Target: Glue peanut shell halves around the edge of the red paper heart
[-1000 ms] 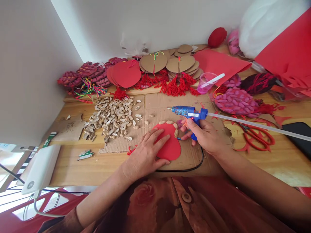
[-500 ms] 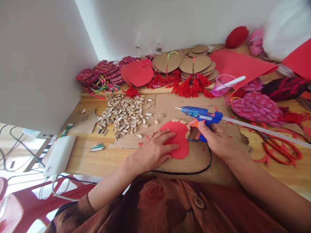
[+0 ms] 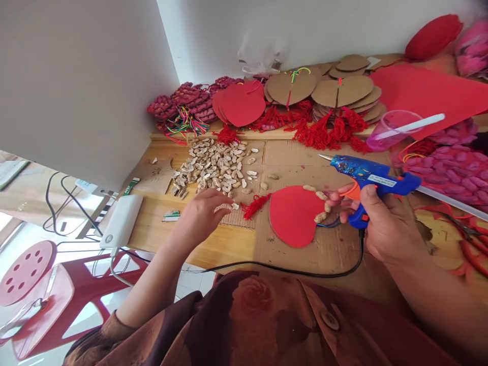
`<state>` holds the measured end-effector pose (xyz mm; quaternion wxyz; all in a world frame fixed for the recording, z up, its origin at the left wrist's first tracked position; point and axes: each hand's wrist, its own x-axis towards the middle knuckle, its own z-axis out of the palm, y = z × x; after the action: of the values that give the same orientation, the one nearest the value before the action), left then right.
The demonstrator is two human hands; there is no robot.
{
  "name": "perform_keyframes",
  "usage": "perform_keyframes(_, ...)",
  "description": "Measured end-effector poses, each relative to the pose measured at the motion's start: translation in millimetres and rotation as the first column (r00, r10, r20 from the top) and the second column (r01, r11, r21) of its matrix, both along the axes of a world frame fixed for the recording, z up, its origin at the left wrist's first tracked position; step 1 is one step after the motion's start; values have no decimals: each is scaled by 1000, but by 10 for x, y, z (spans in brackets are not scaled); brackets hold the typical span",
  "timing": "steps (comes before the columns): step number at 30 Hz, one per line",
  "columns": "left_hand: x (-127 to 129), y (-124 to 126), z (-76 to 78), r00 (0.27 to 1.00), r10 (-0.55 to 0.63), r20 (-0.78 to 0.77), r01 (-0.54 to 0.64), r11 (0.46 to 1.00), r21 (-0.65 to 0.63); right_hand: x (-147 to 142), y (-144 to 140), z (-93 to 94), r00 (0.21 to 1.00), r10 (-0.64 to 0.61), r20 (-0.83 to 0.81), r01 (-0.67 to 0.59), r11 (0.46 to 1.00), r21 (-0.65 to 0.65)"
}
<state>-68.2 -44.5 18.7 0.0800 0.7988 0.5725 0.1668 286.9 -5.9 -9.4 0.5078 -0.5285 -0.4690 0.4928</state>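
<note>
A blue hot glue gun [image 3: 362, 170] with an orange trigger is gripped in my right hand [image 3: 389, 223], its nozzle pointing left. Just below the nozzle lies a red heart-shaped piece [image 3: 293, 216] on cardboard, with several whole peanut shells [image 3: 321, 195] along its upper right edge. A red tassel [image 3: 254, 206] extends from its left tip. My left hand [image 3: 202, 216] is at the near edge of a heap of split peanut shells [image 3: 213, 165]. Its thumb and fingers are apart around one shell [image 3: 235, 206]; a firm hold on it does not show.
Behind stand stacked cardboard hearts [image 3: 343, 93], red hearts [image 3: 244, 104] and pink shell-covered pieces [image 3: 194, 104]. A plastic cup [image 3: 396, 129] with a white stick sits at right. Red-handled scissors [image 3: 473, 256] lie nearby. A black cord [image 3: 282, 267] crosses the front, near a white power strip [image 3: 124, 221].
My left hand has lifted off the red heart and moved left to the shells. My right hand still holds the glue gun. The camera view has shifted left.
</note>
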Motion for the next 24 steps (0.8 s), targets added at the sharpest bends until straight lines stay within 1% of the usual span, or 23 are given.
perform_keyframes(3,5,5,-117,998,-43,36,44,999,-3,-31,-15,58,994,32,-102,-33,999,-14)
perform_keyframes(5,41,23,-162,996,-17,92,19,1000,-19,-33,-15,57,993,18,-118,-23,999,-42)
perform_keyframes(6,57,34,-169,992,21,128,-16,999,-41,-30,-13,49,992,13,-124,-21,998,-57)
perform_keyframes(8,75,57,-156,969,127,212,-103,987,-124,-24,-9,32,991,1,-133,-11,997,-72)
perform_keyframes(10,82,74,-124,922,225,314,-144,955,-261,-23,-13,27,988,10,-153,-22,997,-74)
perform_keyframes(12,88,84,-91,860,283,425,-110,915,-387,-29,-27,36,984,44,-174,-55,997,-55)
perform_keyframes(13,92,88,-78,832,298,468,-83,901,-427,-34,-36,45,982,64,-180,-73,996,-44)
perform_keyframes(15,98,95,-62,808,311,500,-63,890,-452,-46,-56,63,978,97,-185,-104,994,-26)
perform_keyframes(17,93,98,-59,835,314,451,-94,890,-445,-56,-70,77,975,111,-192,-119,992,-30)
perform_keyframes(19,79,89,-61,881,310,357,-156,904,-399,-61,-74,83,972,116,-203,-127,991,-46)
perform_keyframes(20,73,79,-61,903,304,304,-192,918,-348,-61,-73,84,972,110,-209,-125,991,-56)
perform_keyframes(22,83,46,-52,931,299,208,-263,947,-185,-59,-68,85,972,92,-216,-111,991,-79)
perform_keyframes(23,105,25,-43,938,293,184,-280,955,-94,-58,-67,85,974,81,-214,-101,991,-87)
perform_keyframes(24,142,2,-33,943,277,182,-276,961,-30,-58,-66,85,975,71,-209,-93,991,-95)
